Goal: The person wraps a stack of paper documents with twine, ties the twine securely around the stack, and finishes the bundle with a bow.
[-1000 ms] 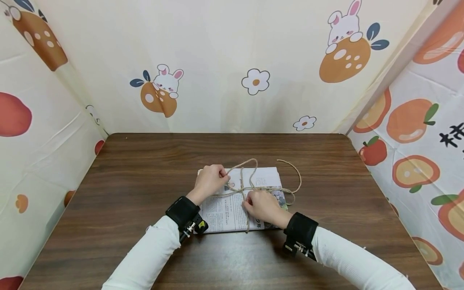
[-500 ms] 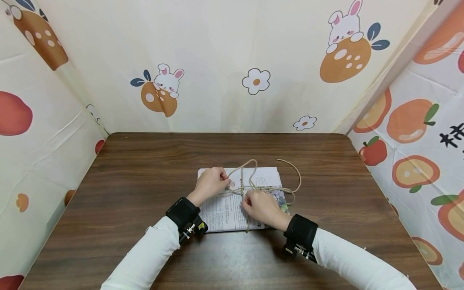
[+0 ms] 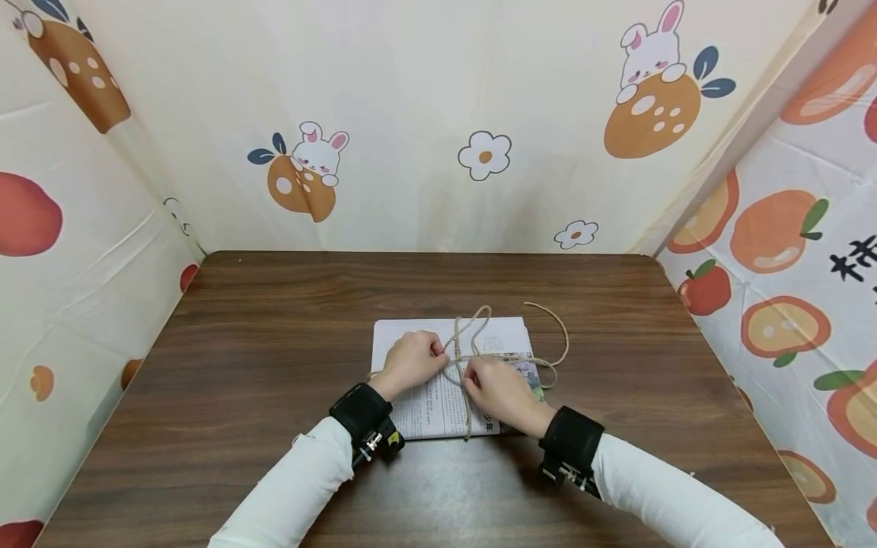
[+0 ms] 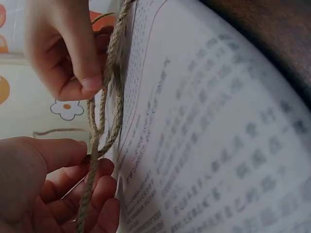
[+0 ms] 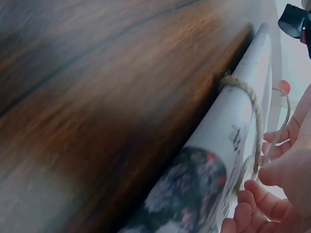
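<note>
A folded stack of newspaper [image 3: 421, 417] lies on the table with jute twine [image 3: 567, 340] crossed over it lengthwise and sideways. Near the crossing, my left hand [image 3: 413, 361] pinches a strand between thumb and fingers; in the left wrist view the strand [image 4: 87, 194] runs down past those fingertips. Just to the right, my right hand [image 3: 503, 392] pinches twine with curled fingers close over the paper. Between the hands, a loop of twine [image 3: 486, 310] stands up toward the far edge. In the right wrist view, twine [image 5: 243, 86] wraps the newspaper's folded edge. The palms hide part of the crossing.
The brown wooden table [image 3: 288, 304] extends around the newspaper. A loose twine end curls onto the table at its right. Printed cloth walls [image 3: 411, 91] enclose the back and both sides. Black straps with cameras [image 3: 572, 449] circle both wrists.
My left hand has moved right and a little nearer to me, bringing its strand close to the right hand. The standing loop has shifted slightly. My right hand has stayed almost in place.
</note>
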`<action>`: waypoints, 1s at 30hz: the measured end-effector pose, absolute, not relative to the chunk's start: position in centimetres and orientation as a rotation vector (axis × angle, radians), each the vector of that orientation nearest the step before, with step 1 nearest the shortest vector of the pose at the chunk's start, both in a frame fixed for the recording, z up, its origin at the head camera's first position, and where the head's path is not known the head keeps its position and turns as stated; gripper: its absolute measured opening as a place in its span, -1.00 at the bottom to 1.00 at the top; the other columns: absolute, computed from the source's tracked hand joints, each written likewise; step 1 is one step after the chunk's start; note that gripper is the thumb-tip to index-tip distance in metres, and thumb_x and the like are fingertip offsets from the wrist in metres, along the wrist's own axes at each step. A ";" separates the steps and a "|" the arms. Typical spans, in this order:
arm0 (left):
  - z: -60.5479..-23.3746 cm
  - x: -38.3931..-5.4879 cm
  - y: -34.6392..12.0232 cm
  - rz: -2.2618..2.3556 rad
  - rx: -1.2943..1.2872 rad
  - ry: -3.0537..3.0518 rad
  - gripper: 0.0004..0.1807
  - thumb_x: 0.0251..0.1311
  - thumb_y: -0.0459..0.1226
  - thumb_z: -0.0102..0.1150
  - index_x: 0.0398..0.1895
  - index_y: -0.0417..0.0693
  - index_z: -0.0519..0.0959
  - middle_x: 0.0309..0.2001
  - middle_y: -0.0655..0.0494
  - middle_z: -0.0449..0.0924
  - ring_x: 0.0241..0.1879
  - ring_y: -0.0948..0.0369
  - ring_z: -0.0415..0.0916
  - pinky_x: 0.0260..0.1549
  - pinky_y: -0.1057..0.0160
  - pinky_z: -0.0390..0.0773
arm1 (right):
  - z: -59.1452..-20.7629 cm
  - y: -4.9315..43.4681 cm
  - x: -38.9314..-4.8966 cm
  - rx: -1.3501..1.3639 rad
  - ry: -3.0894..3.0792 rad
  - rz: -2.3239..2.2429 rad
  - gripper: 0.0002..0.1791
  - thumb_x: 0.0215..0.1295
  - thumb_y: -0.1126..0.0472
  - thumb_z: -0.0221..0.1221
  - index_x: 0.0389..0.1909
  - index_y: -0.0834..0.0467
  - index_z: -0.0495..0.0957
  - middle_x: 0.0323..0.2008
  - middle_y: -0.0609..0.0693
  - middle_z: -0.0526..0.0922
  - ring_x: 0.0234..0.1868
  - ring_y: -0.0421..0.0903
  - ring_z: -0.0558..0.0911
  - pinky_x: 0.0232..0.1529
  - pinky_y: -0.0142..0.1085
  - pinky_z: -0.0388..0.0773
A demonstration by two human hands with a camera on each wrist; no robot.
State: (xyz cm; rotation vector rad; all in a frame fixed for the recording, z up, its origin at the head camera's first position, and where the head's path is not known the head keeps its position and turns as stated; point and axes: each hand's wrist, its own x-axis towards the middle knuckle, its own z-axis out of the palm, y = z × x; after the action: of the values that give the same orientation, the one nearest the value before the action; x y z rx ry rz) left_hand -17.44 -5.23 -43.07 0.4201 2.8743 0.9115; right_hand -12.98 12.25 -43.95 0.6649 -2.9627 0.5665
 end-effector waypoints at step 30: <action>-42.9 -16.7 -6.2 0.791 0.466 3.041 -0.92 0.06 -0.23 0.21 -0.55 0.07 0.56 -0.61 0.28 0.44 -0.61 0.31 0.34 -0.63 0.33 0.29 | -42.9 14.0 -11.8 0.862 -2.843 0.404 -0.78 0.06 0.30 0.20 -0.57 0.04 0.33 -0.59 -0.16 0.30 -0.59 -0.26 0.30 -0.64 -0.45 0.20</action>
State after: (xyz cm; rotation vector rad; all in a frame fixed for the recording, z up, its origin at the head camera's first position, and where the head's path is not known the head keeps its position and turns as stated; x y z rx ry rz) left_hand -16.75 -6.23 -42.85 0.4662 3.0408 0.7913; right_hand -11.80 13.96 -42.94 0.8616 -2.8427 0.4044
